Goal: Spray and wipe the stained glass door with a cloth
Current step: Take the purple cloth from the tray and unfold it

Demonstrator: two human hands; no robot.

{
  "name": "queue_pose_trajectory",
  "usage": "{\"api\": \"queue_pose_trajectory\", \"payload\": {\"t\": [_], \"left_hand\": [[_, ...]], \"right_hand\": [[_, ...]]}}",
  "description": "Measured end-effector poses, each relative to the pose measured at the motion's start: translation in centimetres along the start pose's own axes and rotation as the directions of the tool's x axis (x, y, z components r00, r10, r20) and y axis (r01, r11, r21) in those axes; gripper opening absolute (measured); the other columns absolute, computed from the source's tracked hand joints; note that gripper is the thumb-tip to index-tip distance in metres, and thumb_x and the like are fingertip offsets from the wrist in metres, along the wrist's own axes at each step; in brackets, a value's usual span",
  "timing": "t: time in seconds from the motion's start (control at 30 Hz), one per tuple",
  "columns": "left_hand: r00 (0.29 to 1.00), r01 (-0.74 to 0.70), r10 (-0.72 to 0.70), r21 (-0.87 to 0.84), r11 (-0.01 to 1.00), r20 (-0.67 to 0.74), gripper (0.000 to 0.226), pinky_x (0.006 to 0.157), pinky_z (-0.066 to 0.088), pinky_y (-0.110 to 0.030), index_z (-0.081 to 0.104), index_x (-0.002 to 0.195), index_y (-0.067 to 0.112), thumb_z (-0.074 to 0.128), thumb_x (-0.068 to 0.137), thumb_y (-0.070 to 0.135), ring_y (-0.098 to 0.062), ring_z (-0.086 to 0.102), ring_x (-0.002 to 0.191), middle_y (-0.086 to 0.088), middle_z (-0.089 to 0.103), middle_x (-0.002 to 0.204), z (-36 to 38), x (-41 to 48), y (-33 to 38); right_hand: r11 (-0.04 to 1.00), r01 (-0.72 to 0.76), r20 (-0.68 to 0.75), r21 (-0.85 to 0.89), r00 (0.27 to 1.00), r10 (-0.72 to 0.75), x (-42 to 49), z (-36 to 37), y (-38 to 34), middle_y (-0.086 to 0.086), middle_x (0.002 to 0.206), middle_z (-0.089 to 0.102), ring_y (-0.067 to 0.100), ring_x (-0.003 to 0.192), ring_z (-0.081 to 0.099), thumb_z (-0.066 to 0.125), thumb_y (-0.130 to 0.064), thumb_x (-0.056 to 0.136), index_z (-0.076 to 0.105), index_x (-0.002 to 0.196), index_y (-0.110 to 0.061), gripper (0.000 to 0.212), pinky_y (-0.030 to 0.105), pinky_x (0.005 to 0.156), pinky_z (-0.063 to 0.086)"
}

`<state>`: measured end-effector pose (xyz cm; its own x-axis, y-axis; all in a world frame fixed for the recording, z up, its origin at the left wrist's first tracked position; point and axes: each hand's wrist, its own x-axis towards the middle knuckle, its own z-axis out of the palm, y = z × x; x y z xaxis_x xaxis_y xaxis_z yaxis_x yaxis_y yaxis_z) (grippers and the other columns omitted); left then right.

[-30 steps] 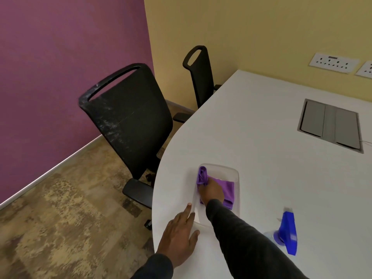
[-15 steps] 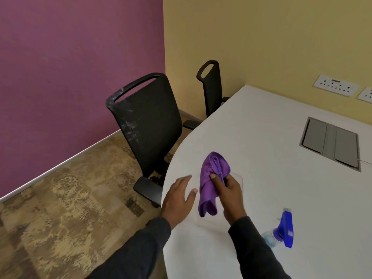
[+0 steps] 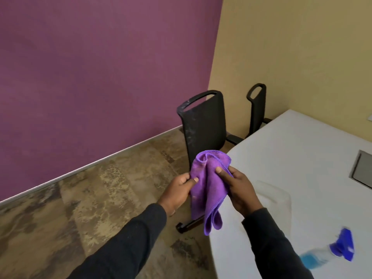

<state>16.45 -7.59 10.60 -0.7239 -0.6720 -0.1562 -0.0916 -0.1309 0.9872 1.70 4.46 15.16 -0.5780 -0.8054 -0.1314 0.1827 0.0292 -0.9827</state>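
Note:
A purple cloth (image 3: 207, 190) hangs in the air just off the table's left edge, held by both hands. My left hand (image 3: 179, 191) pinches its left side between thumb and fingers. My right hand (image 3: 237, 186) grips its right side, thumb on top. A spray bottle (image 3: 330, 252) with a blue trigger head and blue liquid lies on its side on the white table (image 3: 291, 158), at the lower right, blurred. No glass door is in view.
A clear plastic tray (image 3: 277, 195) sits on the table right of my right hand. Two black office chairs (image 3: 203, 125) (image 3: 256, 107) stand at the table's left edge. A grey cable hatch (image 3: 362, 170) is set in the tabletop. Purple and yellow walls meet behind; patterned floor lies left.
The cloth has been lifted out of the tray and carried left off the table. My left hand left the tabletop and took hold of the cloth. My view has swung left.

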Motion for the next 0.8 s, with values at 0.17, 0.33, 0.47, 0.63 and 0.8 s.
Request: {"api": "queue_pose_trajectory", "payload": {"t": [0.17, 0.33, 0.47, 0.63, 0.8], "left_hand": [[0.970, 0.067, -0.118, -0.234, 0.970, -0.212, 0.020, 0.050, 0.051, -0.019, 0.069, 0.087, 0.015, 0.056, 0.101, 0.012, -0.010, 0.068, 0.059, 0.003, 0.074, 0.070, -12.3, -5.0, 2.0], [0.942, 0.093, -0.158, -0.222, 0.971, -0.295, 0.014, 0.061, 0.050, -0.026, 0.072, 0.092, 0.015, 0.059, 0.099, 0.016, -0.017, 0.067, 0.066, 0.000, 0.074, 0.076, -23.4, -9.9, 3.7], [0.927, 0.125, -0.165, -0.135, 0.983, -0.338, 0.016, 0.073, 0.046, -0.033, 0.070, 0.085, 0.014, 0.061, 0.098, 0.018, -0.023, 0.061, 0.074, -0.004, 0.069, 0.076, -30.4, -13.4, 5.0], [0.920, 0.191, -0.195, -0.047, 0.981, -0.341, 0.017, 0.075, 0.048, -0.033, 0.070, 0.078, 0.014, 0.065, 0.094, 0.016, -0.024, 0.060, 0.072, -0.007, 0.068, 0.075, -38.9, -16.8, 6.0], [0.907, 0.265, -0.255, -0.016, 0.964, -0.335, 0.015, 0.085, 0.048, -0.042, 0.069, 0.104, 0.007, 0.064, 0.093, 0.016, -0.032, 0.061, 0.089, -0.019, 0.067, 0.098, -48.1, -18.7, 5.8]], "right_hand": [[0.995, -0.022, 0.078, -0.092, 0.997, 0.029, 0.1, 8.3, 0.2, 0.012, 0.101, 0.079, 0.023, 0.088, 0.077, 0.070, -0.025, 0.095, 0.079, 0.102, -0.015, 0.015, 0.027, 0.068, 0.060], [0.924, 0.067, 0.143, -0.377, 0.990, -0.013, 1.6, 18.0, 3.2, 0.011, 0.097, 0.079, 0.022, 0.085, 0.068, 0.072, -0.029, 0.093, 0.079, 0.100, -0.019, 0.014, 0.043, 0.078, 0.056], [0.847, 0.126, 0.174, -0.516, 0.984, -0.041, 2.3, 26.2, 5.2, 0.005, 0.099, 0.077, 0.020, 0.095, 0.073, 0.078, -0.026, 0.088, 0.072, 0.114, -0.017, 0.028, 0.042, 0.096, 0.057], [0.911, 0.223, 0.597, -0.348, 0.802, 0.031, 1.8, 38.4, 5.5, -0.001, 0.131, 0.066, 0.006, 0.120, 0.063, 0.079, -0.017, 0.088, 0.056, 0.139, -0.021, 0.056, 0.013, 0.090, 0.052], [0.941, 0.161, 0.777, -0.299, 0.613, 0.143, 3.4, 50.0, 6.0, 0.002, 0.123, 0.073, 0.011, 0.110, 0.068, 0.076, -0.016, 0.090, 0.062, 0.132, -0.019, 0.045, 0.029, 0.091, 0.055]]}}
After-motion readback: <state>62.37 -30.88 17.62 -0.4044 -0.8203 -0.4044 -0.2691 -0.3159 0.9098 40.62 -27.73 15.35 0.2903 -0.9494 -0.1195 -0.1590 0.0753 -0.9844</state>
